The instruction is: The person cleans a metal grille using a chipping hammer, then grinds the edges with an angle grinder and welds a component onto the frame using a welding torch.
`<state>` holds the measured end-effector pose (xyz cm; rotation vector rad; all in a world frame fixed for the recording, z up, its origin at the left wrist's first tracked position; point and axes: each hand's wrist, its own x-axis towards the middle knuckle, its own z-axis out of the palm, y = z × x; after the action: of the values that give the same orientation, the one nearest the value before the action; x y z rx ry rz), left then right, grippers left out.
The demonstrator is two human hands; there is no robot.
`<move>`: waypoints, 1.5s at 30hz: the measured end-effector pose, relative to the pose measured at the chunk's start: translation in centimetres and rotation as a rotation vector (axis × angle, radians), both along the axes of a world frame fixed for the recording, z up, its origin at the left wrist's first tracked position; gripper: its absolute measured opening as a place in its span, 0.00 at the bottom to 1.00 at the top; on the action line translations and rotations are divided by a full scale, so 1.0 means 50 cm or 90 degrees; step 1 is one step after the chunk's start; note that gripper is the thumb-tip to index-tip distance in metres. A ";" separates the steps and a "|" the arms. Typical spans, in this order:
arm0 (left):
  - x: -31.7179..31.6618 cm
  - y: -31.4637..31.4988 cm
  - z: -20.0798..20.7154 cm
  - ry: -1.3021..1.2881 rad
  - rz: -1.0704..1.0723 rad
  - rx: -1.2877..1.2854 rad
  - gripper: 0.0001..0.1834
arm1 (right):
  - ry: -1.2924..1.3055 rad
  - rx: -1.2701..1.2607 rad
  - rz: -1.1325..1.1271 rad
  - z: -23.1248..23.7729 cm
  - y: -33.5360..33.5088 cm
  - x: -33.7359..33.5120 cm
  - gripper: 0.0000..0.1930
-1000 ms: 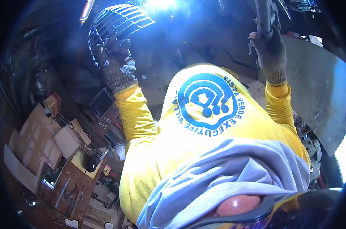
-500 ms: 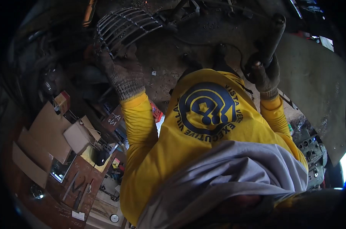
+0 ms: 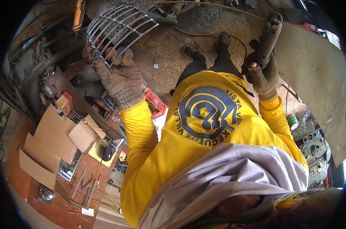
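Note:
My left hand (image 3: pixel 121 78), in a brown knit glove, grips the lower end of a curved metal grille (image 3: pixel 121 27) made of welded rods. The grille is raised at the upper left, its bars fanning away from my fingers. My right hand (image 3: pixel 265 78), in a similar glove with a bare fingertip or thumb tip showing, is closed round the lower end of a worn grey cylindrical tool (image 3: pixel 271 40). It points up and away from me; its exact kind is unclear. A cable (image 3: pixel 234 37) runs close to this hand, but where it ends is hidden.
On the left, a brown table (image 3: pixel 24 133) carries an opened cardboard box (image 3: pixel 52 133) and several hand tools. An orange-handled tool (image 3: pixel 78 15) is at the top left. A large grey sheet (image 3: pixel 314 72) stands at right, near a green can (image 3: pixel 292 122) and a metal engine-like block (image 3: pixel 314 156).
The picture is brighter. The grille and my left hand appear slightly farther left, and the tool in my right hand has shifted a little. Both grips stay the same.

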<state>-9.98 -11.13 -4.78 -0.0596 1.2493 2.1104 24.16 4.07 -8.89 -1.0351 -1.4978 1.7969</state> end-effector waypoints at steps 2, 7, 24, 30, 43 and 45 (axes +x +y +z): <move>-0.001 -0.001 -0.002 -0.002 -0.001 0.003 0.23 | 0.002 -0.017 0.002 0.008 0.002 -0.004 0.23; 0.005 -0.008 -0.010 -0.038 0.023 0.013 0.19 | 0.003 -0.038 -0.006 0.017 -0.002 -0.008 0.25; -0.004 -0.039 -0.030 -0.071 -0.037 0.070 0.20 | 0.013 -0.069 -0.038 0.019 -0.027 0.002 0.31; -0.008 -0.037 -0.031 -0.083 0.011 0.032 0.19 | -0.003 -0.049 -0.027 0.020 -0.026 0.002 0.30; 0.011 -0.016 -0.007 -0.061 0.035 -0.014 0.21 | -0.017 -0.045 -0.029 0.021 -0.036 0.012 0.30; 0.001 -0.030 -0.013 -0.071 -0.024 0.031 0.21 | -0.010 -0.046 -0.024 0.021 -0.036 0.013 0.30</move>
<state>-9.92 -12.65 -5.42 -0.1287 1.1240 2.0746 24.81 2.27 -7.83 -1.1068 -1.4226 1.8316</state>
